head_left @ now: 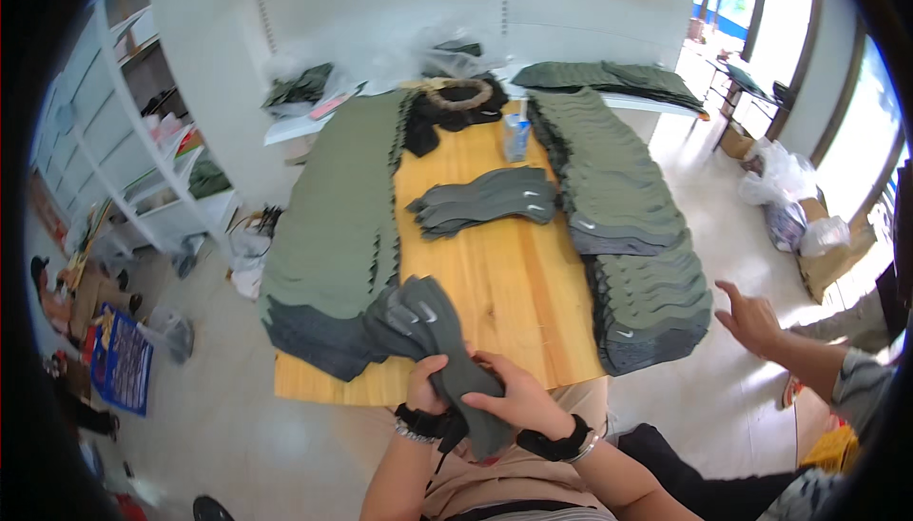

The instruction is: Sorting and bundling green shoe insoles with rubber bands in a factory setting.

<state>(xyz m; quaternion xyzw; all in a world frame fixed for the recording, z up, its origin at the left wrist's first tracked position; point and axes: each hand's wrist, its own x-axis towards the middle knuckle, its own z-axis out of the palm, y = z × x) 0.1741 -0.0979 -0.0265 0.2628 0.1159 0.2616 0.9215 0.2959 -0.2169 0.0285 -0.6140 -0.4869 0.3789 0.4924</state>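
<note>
Both my hands grip a bundle of long dark grey sock-like fabric pieces (463,369) with small white marks near its fanned far end. It is held at a slant over the near table edge. My left hand (427,383) is closed round its left side, thumb on top. My right hand (518,395) holds the lower part from the right, thumb across it. The bundle's far end overlaps the near right corner of a long olive-green stack (328,207) with dark grey ends. A similar grey bundle (490,201) lies across the middle of the wooden table (475,283).
Another overlapping olive stack (623,169) runs along the table's right side. A small blue-and-white carton (515,138) stands near dark fabric (428,126) at the back. At the right, another person's hand (749,319) reaches in. A blue crate (122,359) is on the floor at left.
</note>
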